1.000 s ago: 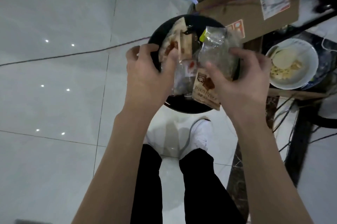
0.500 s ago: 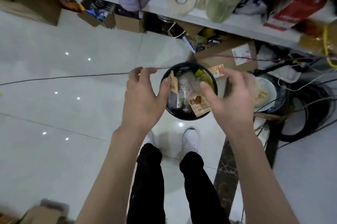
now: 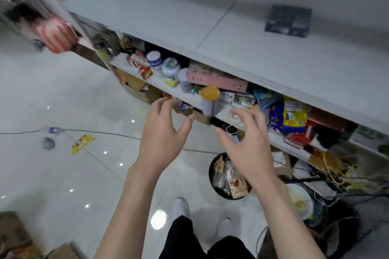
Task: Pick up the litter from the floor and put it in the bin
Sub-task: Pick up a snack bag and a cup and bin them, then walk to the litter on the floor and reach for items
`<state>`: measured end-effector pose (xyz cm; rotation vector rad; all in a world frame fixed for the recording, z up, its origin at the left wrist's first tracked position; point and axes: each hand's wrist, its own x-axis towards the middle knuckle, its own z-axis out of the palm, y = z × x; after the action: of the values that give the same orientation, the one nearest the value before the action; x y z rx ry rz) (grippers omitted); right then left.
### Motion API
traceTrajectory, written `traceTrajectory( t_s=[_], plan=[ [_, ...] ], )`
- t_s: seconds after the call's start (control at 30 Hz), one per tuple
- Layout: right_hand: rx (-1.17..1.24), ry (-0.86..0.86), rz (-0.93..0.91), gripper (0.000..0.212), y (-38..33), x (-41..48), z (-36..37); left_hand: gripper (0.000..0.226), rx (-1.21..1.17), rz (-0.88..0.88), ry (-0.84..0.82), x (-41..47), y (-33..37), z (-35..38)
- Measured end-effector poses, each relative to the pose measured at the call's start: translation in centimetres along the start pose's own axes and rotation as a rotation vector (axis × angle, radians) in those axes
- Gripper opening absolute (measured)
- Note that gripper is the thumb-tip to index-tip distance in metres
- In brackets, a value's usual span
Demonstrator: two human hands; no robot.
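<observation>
Lifted off the bin [image 3: 212,174] now, your left hand [image 3: 162,138] and right hand [image 3: 246,145] hover empty, fingers [image 3: 240,113] spread and curled; yellow wrapper [image 3: 81,144] on floor [image 3: 42,174].

No text legible. Print on pink box [image 3: 216,80], yellow bag [image 3: 294,116], brown wrapper [image 3: 237,189] in bin [image 3: 211,171] too blurred to read.

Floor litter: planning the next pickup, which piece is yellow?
The yellow wrapper, lying flat right of the grey crumpled ball and below the bluish scrap.
</observation>
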<state>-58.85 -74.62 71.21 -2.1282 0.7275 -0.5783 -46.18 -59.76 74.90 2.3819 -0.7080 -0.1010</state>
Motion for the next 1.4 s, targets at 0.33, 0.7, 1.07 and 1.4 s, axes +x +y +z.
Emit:
traceTrajectory(
  t_s=[0.33,0.7,1.07,1.4],
  plan=[
    [0.077,-0.196,-0.186,0.043,-8.9,-0.5,3.5,0.046,-0.102,-0.189,0.243,-6.7,-5.0,-10.9],
    [0.000,-0.478,-0.289,0.041,-17.7,-2.0,19.6,0.039,-0.210,-0.544,0.351,-13.5,-21.7,-18.7],
    [-0.170,-0.835,-0.450,0.030,-27.2,-3.3,36.0,0.045,-0.021,-0.800,0.258,-15.9,-35.2,-24.4],
    [-0.204,-0.922,-0.512,0.034,-33.3,6.3,49.9,0.049,0.070,-0.932,0.113,-4.4,-44.5,-29.0]
  ],
)
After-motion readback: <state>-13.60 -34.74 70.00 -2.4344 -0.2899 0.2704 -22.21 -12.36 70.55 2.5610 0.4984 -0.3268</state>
